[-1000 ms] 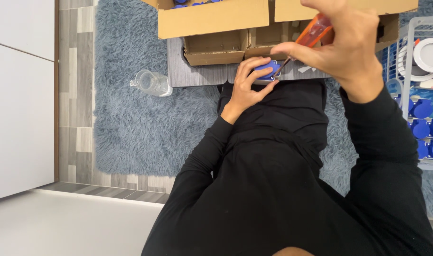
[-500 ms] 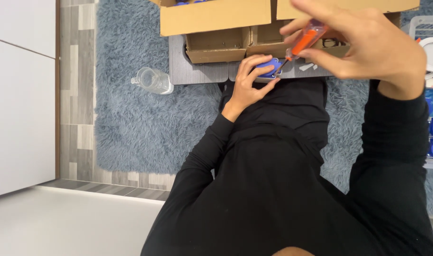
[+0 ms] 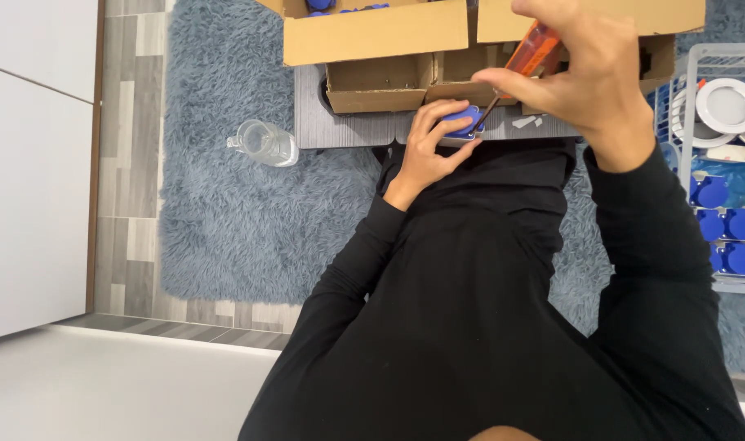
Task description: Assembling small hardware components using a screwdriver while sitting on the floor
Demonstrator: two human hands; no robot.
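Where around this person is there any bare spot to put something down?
The blue rug is bare left of the glass jug, and below it down to the wood floor. The grey table shows only a small bare strip left of the left hand. Cardboard boxes and the wire rack are crowded.

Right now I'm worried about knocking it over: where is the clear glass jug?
In the head view, the clear glass jug sits on the blue shaggy rug, left of the grey table and the left hand.
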